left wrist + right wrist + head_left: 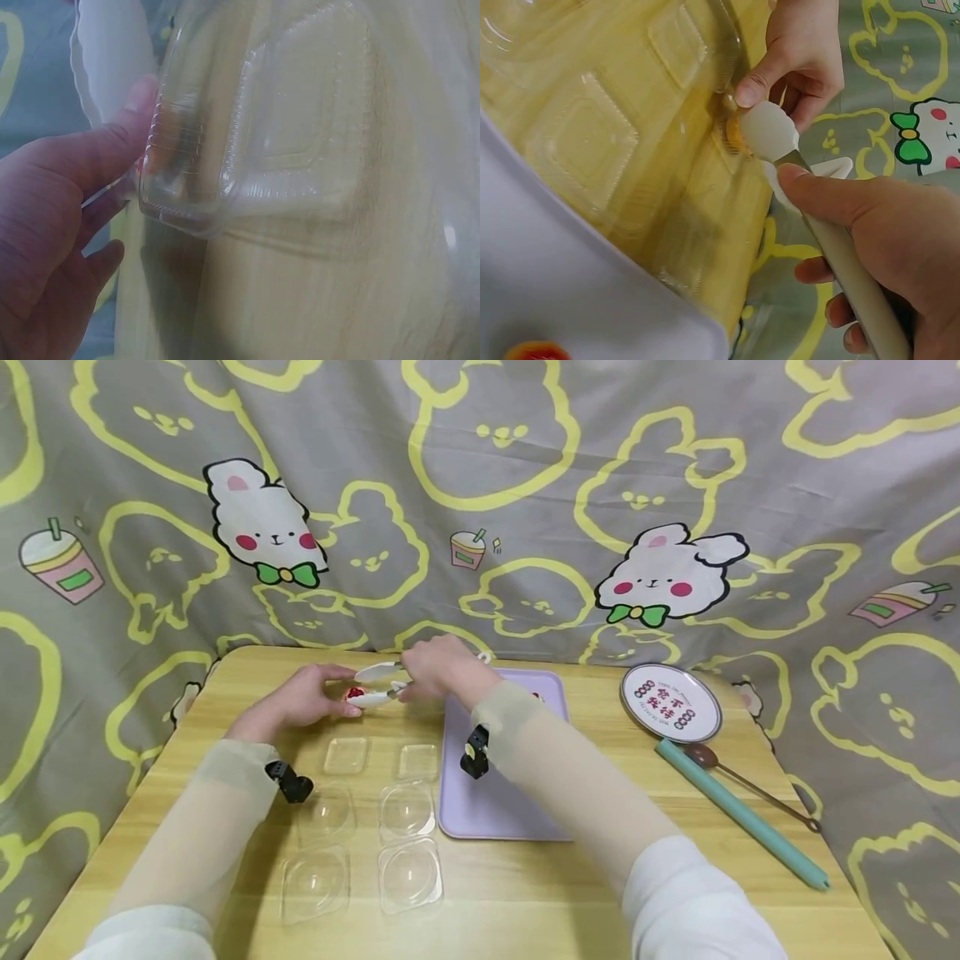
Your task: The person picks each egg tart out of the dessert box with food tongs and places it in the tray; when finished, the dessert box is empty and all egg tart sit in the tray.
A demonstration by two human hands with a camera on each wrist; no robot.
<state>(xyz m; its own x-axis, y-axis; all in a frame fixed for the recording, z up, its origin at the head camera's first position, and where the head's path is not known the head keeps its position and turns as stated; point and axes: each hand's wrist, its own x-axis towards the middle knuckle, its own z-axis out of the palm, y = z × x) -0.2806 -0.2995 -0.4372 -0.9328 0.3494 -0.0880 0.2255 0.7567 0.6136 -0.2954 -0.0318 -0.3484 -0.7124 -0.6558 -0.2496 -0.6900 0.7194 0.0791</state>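
Note:
At the far left of the table my left hand (303, 695) pinches the rim of a clear plastic box (187, 187) between thumb and fingers. My right hand (442, 668) grips a pair of tongs (840, 262) with white scalloped ends, angled toward the left hand. Right by the tong ends is a small pastry with a red top (356, 693). In the right wrist view its orange side (735, 135) shows beside the left thumb, partly covered by a white tong end.
Several clear plastic boxes (411, 877) stand on the wooden table nearer me. A lavender tray (498, 810) lies under my right forearm, another red-topped pastry (538, 351) on it. At right are a round printed plate (671, 697), a teal stick (742, 814) and a brown long-handled spoon (701, 756).

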